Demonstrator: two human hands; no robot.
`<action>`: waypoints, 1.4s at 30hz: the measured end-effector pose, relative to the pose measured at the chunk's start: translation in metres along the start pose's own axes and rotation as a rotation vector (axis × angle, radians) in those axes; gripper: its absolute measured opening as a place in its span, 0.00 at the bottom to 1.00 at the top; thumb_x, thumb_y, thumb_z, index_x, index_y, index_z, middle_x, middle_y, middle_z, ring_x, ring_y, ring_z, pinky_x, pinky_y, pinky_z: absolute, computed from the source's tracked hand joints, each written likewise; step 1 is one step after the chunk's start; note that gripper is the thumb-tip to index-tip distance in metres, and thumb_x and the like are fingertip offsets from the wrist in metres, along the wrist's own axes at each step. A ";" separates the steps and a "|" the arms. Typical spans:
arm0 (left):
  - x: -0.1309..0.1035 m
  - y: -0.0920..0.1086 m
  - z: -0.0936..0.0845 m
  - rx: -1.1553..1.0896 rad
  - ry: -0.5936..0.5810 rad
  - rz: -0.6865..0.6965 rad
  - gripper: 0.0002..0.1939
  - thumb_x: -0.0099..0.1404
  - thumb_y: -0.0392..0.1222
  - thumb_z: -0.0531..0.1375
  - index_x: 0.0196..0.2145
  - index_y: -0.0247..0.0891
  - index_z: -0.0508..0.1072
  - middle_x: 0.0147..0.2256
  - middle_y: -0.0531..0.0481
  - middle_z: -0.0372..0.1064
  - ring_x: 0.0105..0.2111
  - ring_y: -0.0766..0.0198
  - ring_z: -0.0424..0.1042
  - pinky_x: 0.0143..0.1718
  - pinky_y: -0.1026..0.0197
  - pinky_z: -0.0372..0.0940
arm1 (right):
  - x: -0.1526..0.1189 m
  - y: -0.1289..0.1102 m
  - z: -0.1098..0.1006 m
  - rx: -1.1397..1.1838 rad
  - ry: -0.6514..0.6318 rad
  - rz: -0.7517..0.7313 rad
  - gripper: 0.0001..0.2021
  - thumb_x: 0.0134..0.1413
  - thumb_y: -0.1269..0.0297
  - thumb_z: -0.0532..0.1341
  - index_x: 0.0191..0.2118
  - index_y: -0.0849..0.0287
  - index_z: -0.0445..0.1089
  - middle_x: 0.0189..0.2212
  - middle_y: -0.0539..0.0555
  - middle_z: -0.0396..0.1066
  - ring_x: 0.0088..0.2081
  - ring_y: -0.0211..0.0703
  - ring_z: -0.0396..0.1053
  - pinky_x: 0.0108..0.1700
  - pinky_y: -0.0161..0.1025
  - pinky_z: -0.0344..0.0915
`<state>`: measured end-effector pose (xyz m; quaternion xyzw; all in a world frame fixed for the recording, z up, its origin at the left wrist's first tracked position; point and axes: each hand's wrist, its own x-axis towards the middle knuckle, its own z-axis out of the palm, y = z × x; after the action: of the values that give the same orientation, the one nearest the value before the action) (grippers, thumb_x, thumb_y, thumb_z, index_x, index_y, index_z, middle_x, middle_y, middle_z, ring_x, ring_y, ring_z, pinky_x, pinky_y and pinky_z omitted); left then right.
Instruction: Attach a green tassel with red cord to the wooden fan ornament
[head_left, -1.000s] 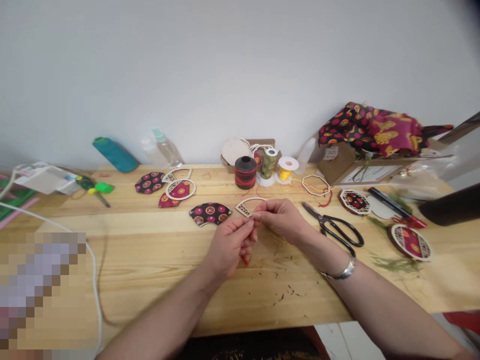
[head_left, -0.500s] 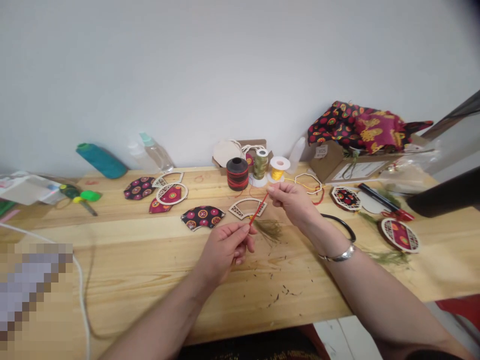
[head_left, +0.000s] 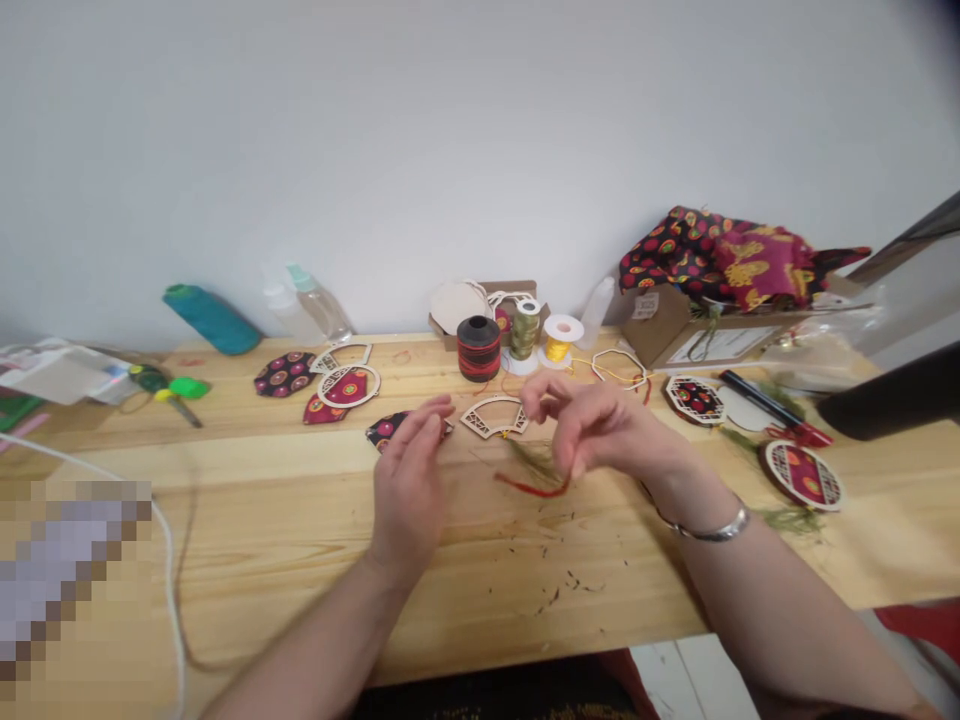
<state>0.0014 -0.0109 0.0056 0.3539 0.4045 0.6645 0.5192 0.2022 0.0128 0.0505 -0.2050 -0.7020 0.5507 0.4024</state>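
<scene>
Pinched low in the fingers of my right hand is a short red cord, whose loose end curves left above the table. My left hand is open with its fingers stretched out, and nothing shows in it. It partly covers a dark fan-shaped fabric piece with round flower patterns; whether it touches it I cannot tell. Between the hands lies a fan-shaped wooden frame with lattice ends. A green tassel hangs from it, partly behind my right hand.
Behind stand a red-and-black thread spool, a green spool and a yellow spool. Cloth fills a cardboard box at right. Finished-looking ornaments lie nearby. At left are a teal thread cone, snips and a white cable.
My left hand has let go of the red cord and moved left, its fingers straightening. My right hand has come down and turned, with the cord now hanging slack from it.
</scene>
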 end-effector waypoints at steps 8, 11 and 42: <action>-0.016 0.000 0.008 -0.145 -0.455 -0.420 0.12 0.61 0.43 0.61 0.40 0.36 0.78 0.38 0.43 0.76 0.39 0.57 0.74 0.45 0.52 0.66 | 0.005 0.019 0.015 -0.324 0.133 0.068 0.01 0.47 0.67 0.68 0.27 0.56 0.76 0.39 0.52 0.61 0.45 0.40 0.62 0.52 0.45 0.58; -0.015 0.001 0.008 -0.137 -0.493 -0.528 0.12 0.61 0.43 0.61 0.40 0.35 0.78 0.35 0.44 0.75 0.30 0.63 0.73 0.35 0.58 0.68 | 0.007 0.027 0.015 -0.304 0.201 0.099 0.01 0.46 0.69 0.68 0.27 0.57 0.76 0.38 0.51 0.62 0.43 0.39 0.63 0.51 0.44 0.60; -0.009 0.001 0.008 0.182 -0.316 -0.496 0.09 0.54 0.42 0.64 0.27 0.32 0.76 0.19 0.54 0.64 0.15 0.77 0.52 0.15 0.71 0.46 | 0.011 0.034 0.025 -0.008 0.295 0.399 0.10 0.46 0.59 0.66 0.26 0.62 0.72 0.22 0.48 0.71 0.25 0.34 0.65 0.31 0.34 0.61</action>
<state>0.0103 -0.0182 0.0097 0.3887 0.4506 0.4152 0.6882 0.1706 0.0156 0.0207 -0.4193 -0.5833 0.5808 0.3829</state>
